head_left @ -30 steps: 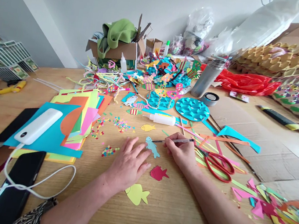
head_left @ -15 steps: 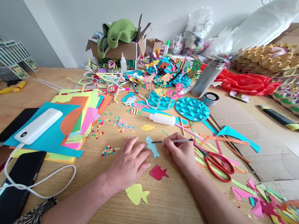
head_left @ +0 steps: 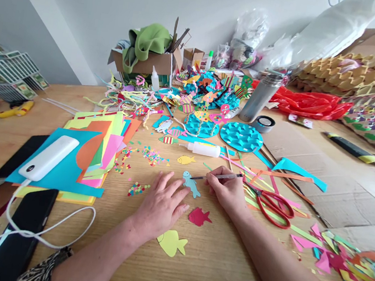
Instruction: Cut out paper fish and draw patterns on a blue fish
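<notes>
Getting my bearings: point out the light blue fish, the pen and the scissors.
Light blue fish (head_left: 192,186), head view: its body.
Pen (head_left: 227,177), head view: its barrel.
Scissors (head_left: 263,198), head view: where the red handles meet.

"What stands behind the table (head_left: 218,266)?"

"A plain wall (head_left: 98,2), pale grey-white."

"And beyond the table's left side?"

"A darker grey wall section (head_left: 12,18), edged by a pale strip (head_left: 51,14) slanting down toward the table's far edge."

"The light over the table?"

"Soft and pale, on brown wood grain."
</notes>
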The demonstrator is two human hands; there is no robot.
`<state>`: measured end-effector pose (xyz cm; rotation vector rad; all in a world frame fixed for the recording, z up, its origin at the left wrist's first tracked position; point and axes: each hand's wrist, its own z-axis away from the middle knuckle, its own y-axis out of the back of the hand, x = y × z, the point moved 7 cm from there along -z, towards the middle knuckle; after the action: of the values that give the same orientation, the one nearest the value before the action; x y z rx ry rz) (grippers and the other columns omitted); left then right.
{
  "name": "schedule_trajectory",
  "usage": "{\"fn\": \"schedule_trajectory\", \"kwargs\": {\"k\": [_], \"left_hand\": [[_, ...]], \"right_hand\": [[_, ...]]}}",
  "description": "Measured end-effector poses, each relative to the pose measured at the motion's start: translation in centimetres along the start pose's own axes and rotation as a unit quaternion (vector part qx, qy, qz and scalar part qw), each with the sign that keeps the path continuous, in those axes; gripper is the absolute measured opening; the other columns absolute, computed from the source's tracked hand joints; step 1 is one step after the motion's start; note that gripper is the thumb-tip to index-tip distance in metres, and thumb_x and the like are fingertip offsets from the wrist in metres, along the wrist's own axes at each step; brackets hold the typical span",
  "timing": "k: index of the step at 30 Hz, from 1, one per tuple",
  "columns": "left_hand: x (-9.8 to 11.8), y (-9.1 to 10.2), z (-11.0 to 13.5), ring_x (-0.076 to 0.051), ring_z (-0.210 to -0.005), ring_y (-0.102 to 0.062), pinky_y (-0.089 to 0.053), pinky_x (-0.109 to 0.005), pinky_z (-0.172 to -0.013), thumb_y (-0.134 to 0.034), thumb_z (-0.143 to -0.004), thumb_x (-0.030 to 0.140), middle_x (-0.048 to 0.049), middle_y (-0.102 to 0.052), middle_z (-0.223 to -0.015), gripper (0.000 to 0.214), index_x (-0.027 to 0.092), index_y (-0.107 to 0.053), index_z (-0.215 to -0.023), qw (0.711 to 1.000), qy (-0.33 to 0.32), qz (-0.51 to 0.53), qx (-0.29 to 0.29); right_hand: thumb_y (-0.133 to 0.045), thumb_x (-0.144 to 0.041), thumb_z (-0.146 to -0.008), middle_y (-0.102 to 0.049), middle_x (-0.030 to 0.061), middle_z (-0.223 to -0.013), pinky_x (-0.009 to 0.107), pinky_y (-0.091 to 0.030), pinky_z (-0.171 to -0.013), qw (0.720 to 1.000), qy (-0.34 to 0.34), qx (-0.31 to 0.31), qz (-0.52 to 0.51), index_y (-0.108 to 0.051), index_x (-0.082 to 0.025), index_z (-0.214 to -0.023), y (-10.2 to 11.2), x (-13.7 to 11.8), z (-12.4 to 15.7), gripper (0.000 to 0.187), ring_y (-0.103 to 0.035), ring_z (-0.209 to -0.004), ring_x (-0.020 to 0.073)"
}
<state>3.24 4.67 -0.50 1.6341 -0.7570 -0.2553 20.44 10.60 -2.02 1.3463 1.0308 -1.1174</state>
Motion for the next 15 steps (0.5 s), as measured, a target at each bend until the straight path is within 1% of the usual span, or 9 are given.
{"fn": "schedule_trajectory", "kwargs": {"k": [15], "left_hand": [[-0.12,-0.26,-0.03,-0.034,-0.135,-0.033,-0.029,-0.061,-0.113,-0.047,-0.097,0.038,-0.0054,-0.053,-0.139,0.038,0.022,-0.057,-0.13,1.0,0.003,0.003,-0.012]], "right_hand": [[-0.064,-0.031,-0.073,-0.061,0.0005,-0.056,0.024,-0.037,-0.042,1.0,0.005,-0.004,0.003,-0.057,-0.019,-0.065,-0.14,0.07,-0.09,0.016,-0.049,-0.042,0.011]]}}
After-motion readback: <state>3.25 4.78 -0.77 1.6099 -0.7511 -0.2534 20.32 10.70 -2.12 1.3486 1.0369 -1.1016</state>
